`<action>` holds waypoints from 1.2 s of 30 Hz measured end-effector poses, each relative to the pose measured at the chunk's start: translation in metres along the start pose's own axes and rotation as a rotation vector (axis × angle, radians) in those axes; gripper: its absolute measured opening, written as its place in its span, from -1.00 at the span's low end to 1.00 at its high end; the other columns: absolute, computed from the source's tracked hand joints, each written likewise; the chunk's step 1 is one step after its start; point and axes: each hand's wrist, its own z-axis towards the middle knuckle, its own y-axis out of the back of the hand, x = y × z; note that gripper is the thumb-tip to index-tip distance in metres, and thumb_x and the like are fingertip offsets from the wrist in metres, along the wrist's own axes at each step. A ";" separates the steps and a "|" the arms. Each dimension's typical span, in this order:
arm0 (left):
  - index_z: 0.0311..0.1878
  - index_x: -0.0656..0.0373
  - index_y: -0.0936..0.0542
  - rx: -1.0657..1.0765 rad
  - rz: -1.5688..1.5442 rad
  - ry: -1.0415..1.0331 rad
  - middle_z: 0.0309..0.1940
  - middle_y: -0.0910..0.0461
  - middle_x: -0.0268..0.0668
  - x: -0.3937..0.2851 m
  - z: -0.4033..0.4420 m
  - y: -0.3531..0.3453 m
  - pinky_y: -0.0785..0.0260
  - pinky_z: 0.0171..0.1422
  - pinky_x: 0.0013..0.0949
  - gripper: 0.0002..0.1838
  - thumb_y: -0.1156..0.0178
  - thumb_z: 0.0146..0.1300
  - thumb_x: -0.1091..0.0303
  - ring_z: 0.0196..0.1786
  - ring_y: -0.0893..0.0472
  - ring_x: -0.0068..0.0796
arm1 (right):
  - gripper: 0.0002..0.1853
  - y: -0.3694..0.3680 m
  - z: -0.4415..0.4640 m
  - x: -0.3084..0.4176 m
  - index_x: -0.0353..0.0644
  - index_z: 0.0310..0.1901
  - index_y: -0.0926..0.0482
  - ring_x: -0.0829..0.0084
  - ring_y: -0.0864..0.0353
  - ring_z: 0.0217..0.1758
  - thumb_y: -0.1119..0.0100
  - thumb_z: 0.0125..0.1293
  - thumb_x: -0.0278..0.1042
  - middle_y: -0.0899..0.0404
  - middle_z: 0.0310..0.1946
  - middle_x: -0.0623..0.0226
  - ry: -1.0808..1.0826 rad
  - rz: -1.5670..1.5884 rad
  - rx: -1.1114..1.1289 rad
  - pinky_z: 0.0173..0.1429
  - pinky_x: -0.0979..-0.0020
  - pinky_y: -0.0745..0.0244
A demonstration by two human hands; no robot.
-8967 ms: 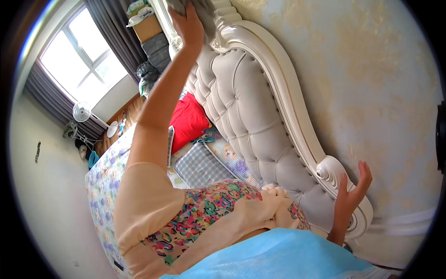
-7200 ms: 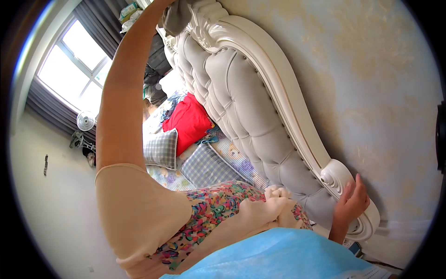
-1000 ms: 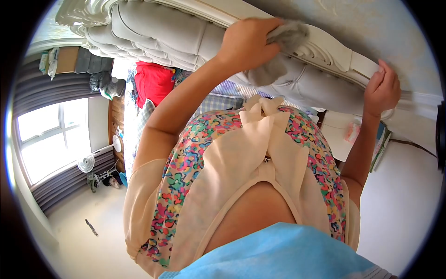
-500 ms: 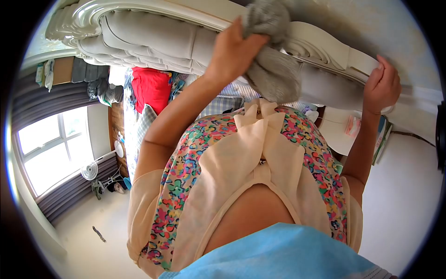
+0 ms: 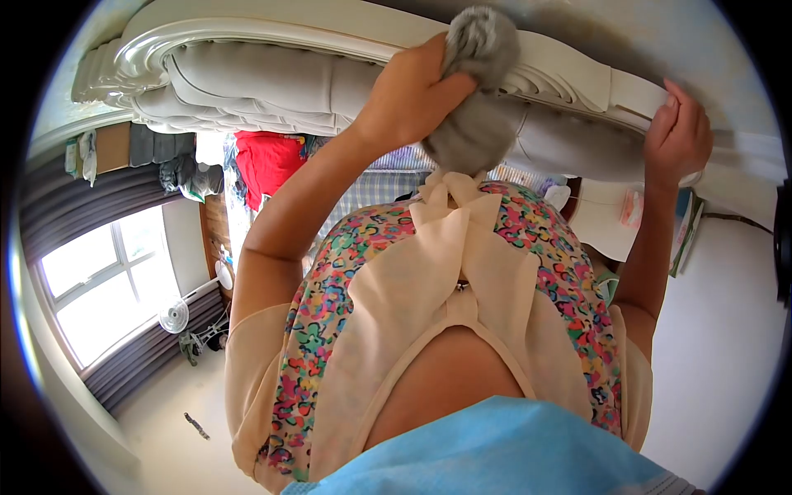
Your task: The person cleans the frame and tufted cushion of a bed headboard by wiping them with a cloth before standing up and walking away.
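Note:
A grey cloth (image 5: 474,136) is bunched in my left hand (image 5: 412,95), whose fingers are closed around it. One part of the cloth lies over the carved top rail, and the rest hangs down in front of the grey padding. The headboard (image 5: 330,18) has a glossy cream frame and a tufted grey panel (image 5: 264,78). At its right end, my right hand (image 5: 678,136) grips the edge of the frame, the index finger stretched along it and the other fingers curled. Part of that grip is hidden.
Below the headboard is a bed with a red cloth (image 5: 266,165) and checked bedding (image 5: 371,196). On the right stands a white bedside table (image 5: 601,223) with a pink packet (image 5: 632,208). At left are a window (image 5: 111,280), grey curtains (image 5: 140,363) and a white fan (image 5: 174,315).
My left hand and the grey cloth have shifted slightly down and left along the headboard's top. My right hand stays at the right end. The view has tilted a little.

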 end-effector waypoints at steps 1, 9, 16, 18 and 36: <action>-0.03 0.37 -0.56 0.008 -0.056 0.008 -0.28 -0.66 0.19 0.001 -0.011 0.002 -0.49 -0.02 0.02 -0.60 -0.21 0.24 0.20 -0.14 -0.64 0.27 | -0.82 0.000 0.002 0.002 0.07 -0.16 -0.76 0.34 -0.64 -0.36 -0.18 0.34 -0.40 -0.68 -0.37 0.47 0.010 0.008 -0.019 -0.27 0.32 -0.46; 0.02 0.32 -0.55 0.039 -0.046 -0.012 -0.31 -0.67 0.12 -0.007 -0.005 0.006 -0.49 -0.07 0.01 -0.64 -0.18 0.26 0.27 -0.19 -0.64 0.26 | -0.82 0.001 0.009 0.008 0.07 -0.16 -0.76 0.34 -0.64 -0.37 -0.19 0.30 -0.40 -0.68 -0.38 0.47 0.011 0.020 -0.019 -0.27 0.33 -0.47; 0.10 0.31 -0.56 0.166 -0.093 0.074 -0.29 -0.70 0.09 -0.001 0.045 0.016 -0.51 -0.03 -0.04 -0.57 -0.19 0.24 0.24 -0.13 -0.68 0.17 | -0.82 -0.008 0.006 0.006 0.10 -0.16 -0.75 0.35 -0.64 -0.37 -0.18 0.32 -0.38 -0.68 -0.37 0.50 -0.005 0.010 -0.031 -0.27 0.32 -0.47; 0.10 0.32 -0.57 0.162 -0.305 0.107 -0.17 -0.71 -0.04 -0.011 0.051 0.013 -0.48 0.08 -0.21 -0.64 -0.09 0.31 0.35 -0.09 -0.66 -0.24 | -0.81 -0.008 0.003 0.005 0.11 -0.16 -0.75 0.35 -0.64 -0.36 -0.18 0.32 -0.38 -0.68 -0.37 0.50 0.006 -0.003 -0.032 -0.27 0.32 -0.46; 0.26 0.11 -0.57 -0.162 0.027 0.206 -0.13 -0.71 -0.01 0.018 -0.078 0.030 -0.55 0.02 0.02 -0.45 -0.23 0.13 0.33 -0.07 -0.68 0.13 | -0.79 0.009 -0.004 0.006 0.02 -0.14 -0.75 0.33 -0.67 -0.34 -0.15 0.31 -0.43 -0.72 -0.33 0.46 -0.030 -0.013 0.032 -0.23 0.34 -0.51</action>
